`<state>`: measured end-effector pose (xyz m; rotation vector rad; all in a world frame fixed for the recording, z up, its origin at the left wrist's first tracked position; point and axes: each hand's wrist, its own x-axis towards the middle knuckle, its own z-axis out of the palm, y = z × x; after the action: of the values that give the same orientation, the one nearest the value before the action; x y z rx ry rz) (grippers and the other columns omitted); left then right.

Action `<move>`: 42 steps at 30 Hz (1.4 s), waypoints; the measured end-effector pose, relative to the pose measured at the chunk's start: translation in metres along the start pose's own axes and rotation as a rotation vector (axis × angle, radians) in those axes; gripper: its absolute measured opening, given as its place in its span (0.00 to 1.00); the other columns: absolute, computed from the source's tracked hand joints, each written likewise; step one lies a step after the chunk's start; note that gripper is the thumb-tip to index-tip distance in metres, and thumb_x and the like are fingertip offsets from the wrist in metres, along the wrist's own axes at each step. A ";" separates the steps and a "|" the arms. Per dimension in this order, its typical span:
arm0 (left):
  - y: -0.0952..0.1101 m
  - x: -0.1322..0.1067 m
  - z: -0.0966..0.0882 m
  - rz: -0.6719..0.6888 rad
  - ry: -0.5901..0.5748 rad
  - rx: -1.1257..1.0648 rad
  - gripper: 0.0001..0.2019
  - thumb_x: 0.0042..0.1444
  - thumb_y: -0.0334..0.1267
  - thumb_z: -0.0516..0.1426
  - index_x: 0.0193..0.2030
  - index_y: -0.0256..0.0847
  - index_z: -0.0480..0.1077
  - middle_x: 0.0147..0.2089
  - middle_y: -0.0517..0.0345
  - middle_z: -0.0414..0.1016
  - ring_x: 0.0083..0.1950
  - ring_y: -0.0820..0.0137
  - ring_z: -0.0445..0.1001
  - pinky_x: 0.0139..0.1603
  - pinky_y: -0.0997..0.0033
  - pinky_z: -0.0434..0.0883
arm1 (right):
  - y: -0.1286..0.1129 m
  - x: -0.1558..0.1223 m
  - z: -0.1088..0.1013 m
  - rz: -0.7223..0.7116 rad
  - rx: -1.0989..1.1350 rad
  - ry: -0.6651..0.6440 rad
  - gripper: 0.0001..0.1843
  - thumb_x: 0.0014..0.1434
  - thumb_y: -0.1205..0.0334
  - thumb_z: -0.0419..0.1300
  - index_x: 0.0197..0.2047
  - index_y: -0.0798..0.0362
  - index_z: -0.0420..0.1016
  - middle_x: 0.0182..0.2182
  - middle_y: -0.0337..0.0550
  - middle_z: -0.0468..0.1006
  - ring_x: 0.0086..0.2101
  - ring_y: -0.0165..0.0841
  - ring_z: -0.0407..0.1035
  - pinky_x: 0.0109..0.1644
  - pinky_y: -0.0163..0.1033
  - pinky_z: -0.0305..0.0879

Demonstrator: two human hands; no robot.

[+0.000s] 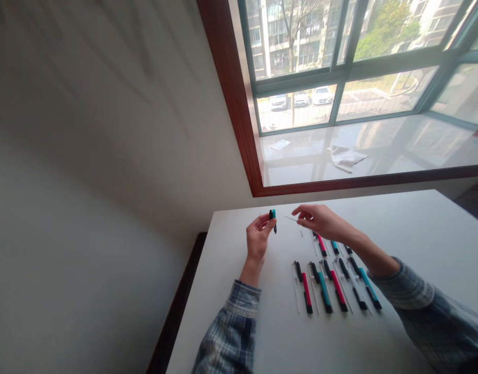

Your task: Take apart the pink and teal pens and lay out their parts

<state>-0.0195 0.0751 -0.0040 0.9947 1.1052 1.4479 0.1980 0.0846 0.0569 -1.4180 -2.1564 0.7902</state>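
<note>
Near the table's far left corner, my left hand (pixel 257 240) is closed on black and teal pen parts (pixel 273 214), held upright between thumb and fingers. My right hand (pixel 316 218) pinches a thin pen refill (pixel 290 218), whose tip points left toward those parts without touching them. Below my right forearm lies a row of pens in pieces: red barrels (pixel 306 293), teal barrels (pixel 324 292), black grips (pixel 298 270) and pale refills (pixel 296 296). Behind it, a second row with a red barrel (pixel 321 244) and a teal barrel (pixel 335 248) is partly hidden by my right arm.
All this lies on a white table (pixel 231 223) set against a wall (pixel 145 156). Beyond its far edge is a red-brown window frame (pixel 258 187), with a white cloth (pixel 345 157) on the sill. A small pale piece (pixel 301 234) lies near my right hand.
</note>
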 end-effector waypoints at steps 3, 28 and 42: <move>-0.006 -0.004 0.000 -0.020 -0.064 0.036 0.17 0.47 0.42 0.73 0.43 0.38 0.83 0.43 0.49 0.85 0.45 0.63 0.79 0.51 0.62 0.72 | -0.001 0.001 -0.007 -0.075 0.258 0.103 0.16 0.67 0.53 0.60 0.51 0.51 0.80 0.42 0.47 0.84 0.38 0.36 0.77 0.42 0.41 0.73; -0.004 -0.011 0.010 -0.026 -0.207 0.044 0.15 0.47 0.43 0.73 0.40 0.39 0.83 0.39 0.52 0.83 0.40 0.65 0.78 0.44 0.65 0.72 | -0.015 0.002 -0.003 -0.186 0.549 0.179 0.24 0.58 0.43 0.68 0.49 0.53 0.82 0.44 0.49 0.85 0.43 0.40 0.79 0.49 0.46 0.77; 0.007 -0.019 0.018 -0.051 -0.123 -0.226 0.14 0.45 0.41 0.74 0.37 0.42 0.81 0.38 0.58 0.79 0.40 0.69 0.74 0.45 0.67 0.70 | 0.044 0.003 0.011 -0.216 -0.360 -0.100 0.10 0.63 0.71 0.63 0.41 0.48 0.86 0.40 0.44 0.85 0.43 0.40 0.76 0.50 0.41 0.67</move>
<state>-0.0008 0.0581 0.0066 0.8764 0.8512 1.4154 0.2199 0.0985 0.0198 -1.2962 -2.5743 0.4155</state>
